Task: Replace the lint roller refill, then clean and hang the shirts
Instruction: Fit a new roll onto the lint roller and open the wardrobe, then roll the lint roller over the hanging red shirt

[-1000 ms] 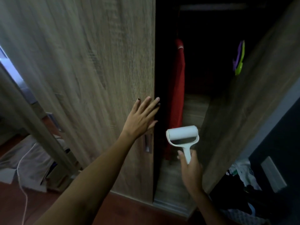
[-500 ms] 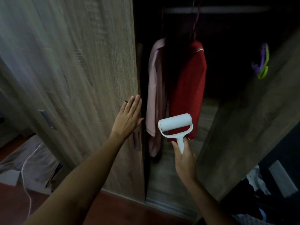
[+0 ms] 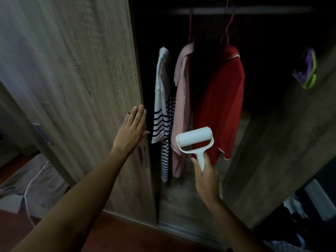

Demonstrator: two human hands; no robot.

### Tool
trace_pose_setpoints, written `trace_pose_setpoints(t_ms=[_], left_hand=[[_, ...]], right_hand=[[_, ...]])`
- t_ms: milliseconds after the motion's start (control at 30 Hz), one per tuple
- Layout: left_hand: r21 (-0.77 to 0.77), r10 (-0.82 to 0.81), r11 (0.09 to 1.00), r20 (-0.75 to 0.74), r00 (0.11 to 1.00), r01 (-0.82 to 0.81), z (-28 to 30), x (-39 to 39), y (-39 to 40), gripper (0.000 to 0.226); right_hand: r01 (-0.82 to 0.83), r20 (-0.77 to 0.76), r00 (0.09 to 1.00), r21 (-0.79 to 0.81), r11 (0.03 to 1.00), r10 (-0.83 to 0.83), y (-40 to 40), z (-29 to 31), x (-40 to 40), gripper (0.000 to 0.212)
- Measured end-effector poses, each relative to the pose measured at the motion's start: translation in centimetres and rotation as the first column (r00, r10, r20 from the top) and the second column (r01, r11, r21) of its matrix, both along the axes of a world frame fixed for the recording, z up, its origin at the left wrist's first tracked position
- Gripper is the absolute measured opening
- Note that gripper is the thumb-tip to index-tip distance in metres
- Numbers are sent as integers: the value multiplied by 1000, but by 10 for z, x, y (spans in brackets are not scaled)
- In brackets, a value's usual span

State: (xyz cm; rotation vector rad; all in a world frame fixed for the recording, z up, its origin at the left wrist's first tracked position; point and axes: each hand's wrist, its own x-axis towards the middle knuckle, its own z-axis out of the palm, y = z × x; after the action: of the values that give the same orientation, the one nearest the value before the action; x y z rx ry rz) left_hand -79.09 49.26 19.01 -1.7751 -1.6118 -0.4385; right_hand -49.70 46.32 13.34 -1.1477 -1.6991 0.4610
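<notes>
My left hand point(image 3: 131, 130) lies flat, fingers together, against the edge of the wooden sliding wardrobe door point(image 3: 76, 91). A white lint roller point(image 3: 195, 141) stands upright in my right hand point(image 3: 206, 176), which grips its handle in front of the open wardrobe. Inside, three shirts hang from the rail point(image 3: 236, 10): a white and navy striped shirt point(image 3: 164, 113), a pink shirt point(image 3: 182, 99) and a red shirt point(image 3: 221, 99). The roller head is level with the lower hems of the pink and red shirts.
A second wooden door panel point(image 3: 283, 135) stands at the right of the opening. A purple and green object point(image 3: 308, 72) hangs at the upper right. Clothes lie on the floor at the lower right point(image 3: 298, 224). Grey fabric with a white cable point(image 3: 31, 180) lies at the lower left.
The wardrobe door has slid left under my left hand, widening the opening. First the pink shirt, then the striped shirt came into view beside the red one. The roller stays in my right hand.
</notes>
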Motion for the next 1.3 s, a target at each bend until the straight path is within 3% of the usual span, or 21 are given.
trace_pose_setpoints(t_ms=[167, 333, 733, 833, 900, 1000, 1167, 1300], left_hand=[[-64, 25, 998, 21, 999, -24, 2, -11, -3, 92], [-96, 69, 993, 36, 997, -65, 6, -17, -9, 86], [-82, 89, 993, 73, 993, -83, 13, -30, -23, 85], [-79, 140, 988, 110, 984, -132, 15, -19, -27, 86], [-63, 117, 992, 145, 983, -109, 20, 1, -24, 86], [-10, -43, 999, 171, 984, 45, 38, 50, -10, 77], [66, -360, 929, 397, 844, 365, 73, 152, 29, 56], [72, -346, 910, 676, 650, 409, 90, 222, 50, 65]], right_hand=[[3, 2, 1000, 3, 1000, -3, -4, 7, 0, 29], [-1, -16, 1000, 23, 1000, 1, -9, 14, 5, 40], [92, -97, 991, 42, 995, -88, -14, 40, 16, 46], [121, -133, 984, 47, 992, -114, -14, 46, 16, 39], [166, -195, 969, 39, 985, -155, -13, 54, 18, 32], [221, -324, 924, 18, 975, -203, -10, 73, 27, 25], [294, -444, 864, 65, 953, -237, 13, 102, 54, 15], [302, -429, 868, 53, 952, -251, 47, 99, 81, 21]])
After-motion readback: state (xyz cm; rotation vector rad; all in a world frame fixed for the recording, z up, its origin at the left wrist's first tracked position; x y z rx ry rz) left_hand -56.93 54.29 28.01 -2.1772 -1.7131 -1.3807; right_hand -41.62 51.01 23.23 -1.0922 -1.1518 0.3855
